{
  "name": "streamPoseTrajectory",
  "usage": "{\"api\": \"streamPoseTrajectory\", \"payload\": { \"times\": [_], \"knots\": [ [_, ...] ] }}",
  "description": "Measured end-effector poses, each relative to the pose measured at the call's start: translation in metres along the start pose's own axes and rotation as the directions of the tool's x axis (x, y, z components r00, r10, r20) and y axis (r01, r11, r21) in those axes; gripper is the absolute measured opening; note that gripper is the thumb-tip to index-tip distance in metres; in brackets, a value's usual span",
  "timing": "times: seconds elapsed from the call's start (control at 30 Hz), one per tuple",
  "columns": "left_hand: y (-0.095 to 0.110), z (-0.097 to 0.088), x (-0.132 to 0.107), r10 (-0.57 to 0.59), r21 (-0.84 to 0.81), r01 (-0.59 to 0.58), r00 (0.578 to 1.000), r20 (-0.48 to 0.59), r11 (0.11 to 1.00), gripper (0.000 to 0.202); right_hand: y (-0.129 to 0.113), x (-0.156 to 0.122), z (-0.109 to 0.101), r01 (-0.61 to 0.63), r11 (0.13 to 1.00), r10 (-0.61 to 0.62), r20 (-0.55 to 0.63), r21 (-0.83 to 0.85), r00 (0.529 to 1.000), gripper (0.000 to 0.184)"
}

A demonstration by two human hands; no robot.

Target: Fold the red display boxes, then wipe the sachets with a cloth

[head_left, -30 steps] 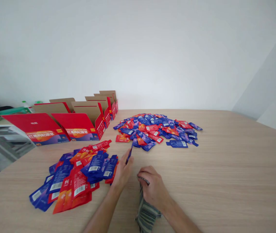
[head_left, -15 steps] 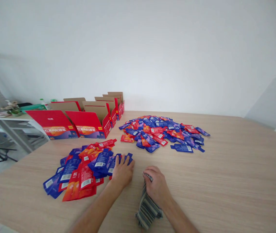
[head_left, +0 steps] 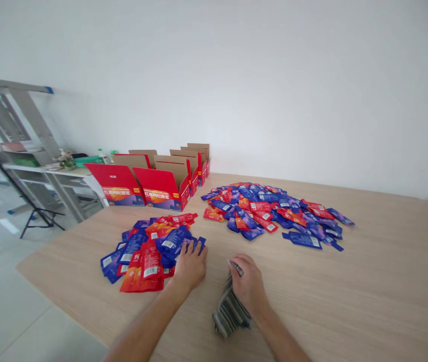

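My left hand [head_left: 191, 266] lies with its fingers spread over the blue pouches at the right edge of the nearer pouch pile [head_left: 151, 261]. Flat red and blue pouches with barcode labels overlap in that pile. Right of it, my right hand [head_left: 249, 281] is closed around one end of a striped grey-green cloth [head_left: 231, 314]. The cloth's loose, bunched end rests on the table below the hand. Part of the cloth is hidden under my fingers and palm.
Several red cardboard boxes [head_left: 161, 188] with raised flaps stand at the back left. A larger heap of red and blue pouches [head_left: 262, 206] spreads across the table [head_left: 349, 291] near the wall. A black tripod stand [head_left: 36, 213] is on the floor left of the table edge.
The view has turned left, so the boxes and pouches appear further right. My left hand has shifted slightly left against the nearer pile. My right hand still grips the cloth.
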State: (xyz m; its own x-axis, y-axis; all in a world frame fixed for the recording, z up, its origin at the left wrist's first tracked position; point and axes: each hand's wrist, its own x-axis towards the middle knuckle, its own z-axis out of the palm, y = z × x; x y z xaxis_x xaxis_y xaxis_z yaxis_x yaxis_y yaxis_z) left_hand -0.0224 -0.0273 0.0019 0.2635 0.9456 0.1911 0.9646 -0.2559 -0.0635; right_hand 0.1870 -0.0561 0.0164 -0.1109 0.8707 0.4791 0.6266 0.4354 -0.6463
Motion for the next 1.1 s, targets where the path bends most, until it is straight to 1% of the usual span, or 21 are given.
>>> {"api": "streamPoseTrajectory", "payload": {
  "times": [0.1,0.17,0.23,0.3,0.37,0.47,0.63,0.77,0.87,0.93,1.0,1.1],
  "knots": [
    [-0.005,0.000,-0.008,-0.010,-0.012,0.010,1.000,-0.027,1.000,0.047,-0.011,0.013,0.031,0.052,0.999,-0.053,0.082,0.013,0.995,0.028],
    [-0.008,0.001,-0.012,-0.015,-0.015,0.014,0.999,-0.049,1.000,0.049,-0.019,0.023,0.054,0.057,0.998,-0.052,0.175,-0.022,0.983,0.039],
    [-0.013,0.002,-0.015,-0.022,-0.012,0.021,0.998,-0.062,1.000,0.053,-0.025,0.034,0.077,0.064,0.997,-0.055,0.227,-0.032,0.972,0.049],
    [-0.019,0.002,-0.018,-0.036,-0.003,0.035,0.998,-0.056,0.999,0.056,-0.029,0.046,0.097,0.067,0.997,-0.053,0.273,-0.042,0.961,0.054],
    [-0.028,0.001,-0.019,-0.045,0.005,0.046,0.998,-0.033,0.999,0.058,-0.034,0.057,0.112,0.077,0.996,-0.056,0.326,-0.050,0.944,0.058],
    [-0.042,-0.003,-0.021,-0.044,0.005,0.044,0.999,0.005,0.999,0.058,-0.043,0.070,0.126,0.115,0.992,-0.086,0.408,-0.048,0.909,0.057],
    [-0.065,-0.009,-0.027,-0.072,-0.012,0.073,0.997,0.035,0.997,0.058,-0.062,0.079,0.143,0.175,0.984,-0.140,0.494,-0.026,0.858,0.053],
    [-0.078,-0.008,-0.032,-0.106,0.000,0.106,0.994,0.034,0.994,0.058,-0.074,0.081,0.154,0.191,0.982,-0.165,0.499,0.000,0.851,0.051],
    [-0.083,-0.007,-0.033,-0.123,-0.005,0.123,0.992,0.038,0.992,0.059,-0.077,0.081,0.156,0.188,0.982,-0.177,0.472,0.023,0.864,0.047],
    [-0.083,-0.010,-0.033,-0.130,-0.016,0.131,0.991,0.027,0.991,0.059,-0.074,0.079,0.154,0.174,0.984,-0.170,0.438,0.033,0.883,0.043],
    [-0.078,-0.015,-0.030,-0.127,-0.027,0.127,0.992,0.001,0.992,0.059,-0.068,0.076,0.148,0.150,0.988,-0.152,0.388,0.036,0.909,0.043],
    [-0.062,-0.024,-0.022,-0.104,-0.042,0.102,0.993,-0.049,0.994,0.052,-0.053,0.071,0.132,0.112,0.993,-0.117,0.294,0.034,0.949,0.045]
  ]
}}
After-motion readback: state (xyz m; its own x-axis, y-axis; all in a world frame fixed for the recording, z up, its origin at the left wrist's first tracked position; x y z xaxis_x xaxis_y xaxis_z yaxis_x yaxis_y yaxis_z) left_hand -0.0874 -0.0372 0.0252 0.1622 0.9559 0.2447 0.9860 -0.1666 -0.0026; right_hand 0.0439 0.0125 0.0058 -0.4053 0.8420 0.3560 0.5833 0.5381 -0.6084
